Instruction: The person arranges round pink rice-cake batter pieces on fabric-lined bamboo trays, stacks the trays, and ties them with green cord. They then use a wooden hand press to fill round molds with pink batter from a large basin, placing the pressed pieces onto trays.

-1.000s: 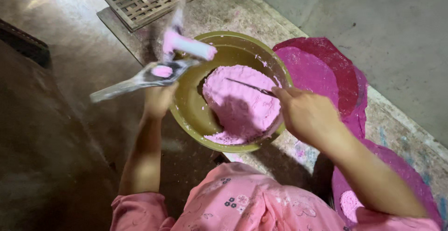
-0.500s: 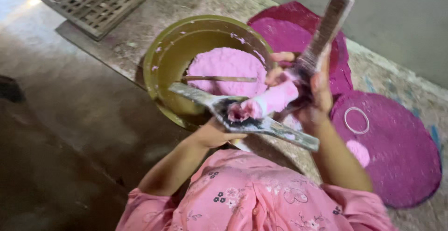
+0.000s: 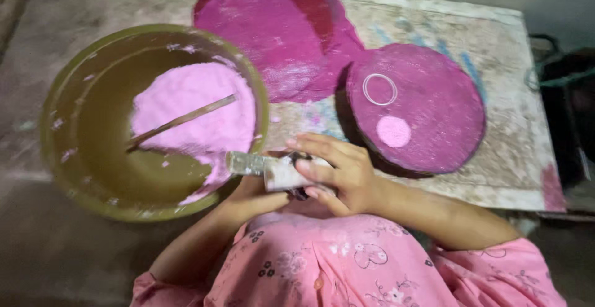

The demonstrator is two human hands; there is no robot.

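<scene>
Pink paste smears the short, pale tool (image 3: 282, 172) that both hands clasp just off the near edge of the bench (image 3: 496, 65); its grey, speckled end sticks out to the left over the rim of the bowl. The right hand (image 3: 334, 174) lies over the top of the tool with its fingers curled round it, and the left hand (image 3: 257, 198) cups it from below, partly hidden, so the tool's full shape cannot be made out. The olive-green bowl (image 3: 68, 177) stands off the bench's left end and holds a mound of pink powder (image 3: 198, 112) with a thin stick (image 3: 180, 121) lying across it. On the bench, a round magenta disc (image 3: 434, 115) near the front edge carries a thin ring (image 3: 379, 89) and a pale pink dab (image 3: 393, 131). A larger magenta disc (image 3: 266, 34) lies at the far left corner.
</scene>
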